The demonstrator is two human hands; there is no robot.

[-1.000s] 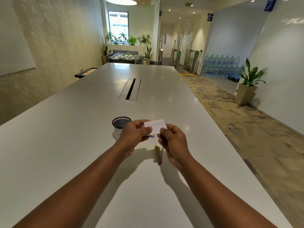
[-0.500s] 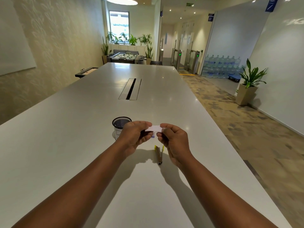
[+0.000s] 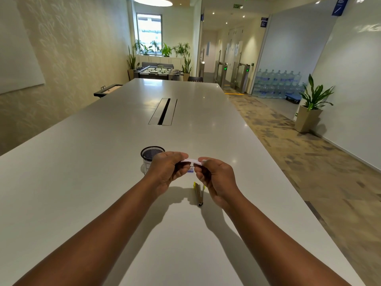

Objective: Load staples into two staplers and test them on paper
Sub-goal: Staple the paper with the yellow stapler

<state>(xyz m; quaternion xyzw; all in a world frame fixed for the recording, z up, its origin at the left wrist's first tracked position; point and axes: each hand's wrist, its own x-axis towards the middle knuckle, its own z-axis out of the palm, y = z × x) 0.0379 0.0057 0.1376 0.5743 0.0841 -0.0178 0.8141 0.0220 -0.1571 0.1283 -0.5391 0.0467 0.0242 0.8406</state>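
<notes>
My left hand (image 3: 166, 169) and my right hand (image 3: 216, 176) both pinch a small white slip of paper (image 3: 190, 161), now seen edge-on between the thumbs and fingers above the table. A yellow stapler (image 3: 199, 193) lies on the white table (image 3: 82, 182) just below my right hand, hinged apart so its metal channel shows. A small blue-and-white box (image 3: 191, 170) peeks out between my hands; I cannot read what it is. A second stapler is not in view.
A black mesh cup (image 3: 151, 154) stands just left of my left hand, touching its far side in the view. A cable slot (image 3: 164, 111) runs down the table's middle. The table's right edge (image 3: 288, 188) drops to patterned carpet.
The paper, held flat and facing me a second ago, has been tipped or folded down to a thin edge. Both hands have stayed in place with their fingers closing in.
</notes>
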